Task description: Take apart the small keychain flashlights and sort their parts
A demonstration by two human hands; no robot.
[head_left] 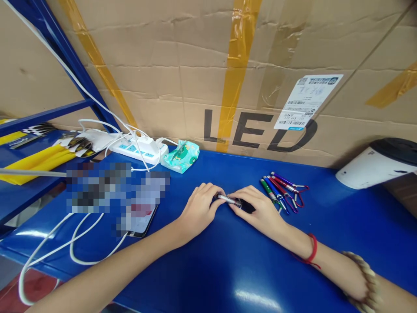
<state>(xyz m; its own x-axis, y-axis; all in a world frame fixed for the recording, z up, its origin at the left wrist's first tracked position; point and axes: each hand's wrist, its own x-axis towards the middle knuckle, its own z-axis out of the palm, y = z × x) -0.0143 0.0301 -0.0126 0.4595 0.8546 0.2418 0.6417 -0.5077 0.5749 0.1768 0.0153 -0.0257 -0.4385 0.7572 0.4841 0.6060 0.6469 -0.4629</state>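
Both hands meet over the blue tabletop around a small keychain flashlight (230,199), a slim silver-and-dark metal tube lying almost level. My left hand (202,202) pinches its left end between thumb and fingers. On its right end, my right hand (257,208) closes with thumb and fingertips; the curled fingers partly hide that end. Just beyond the right hand lies a group of several similar keychain flashlights (280,190) in green, blue, red and purple, with small carabiner clips at their near ends.
A phone (148,204) with a cable lies left of the hands, beside blurred items. Behind it are a white power strip (137,150) and a green tissue pack (181,156). A lidded white cup (374,163) lies tilted at right. A large cardboard box (182,87) walls off the back.
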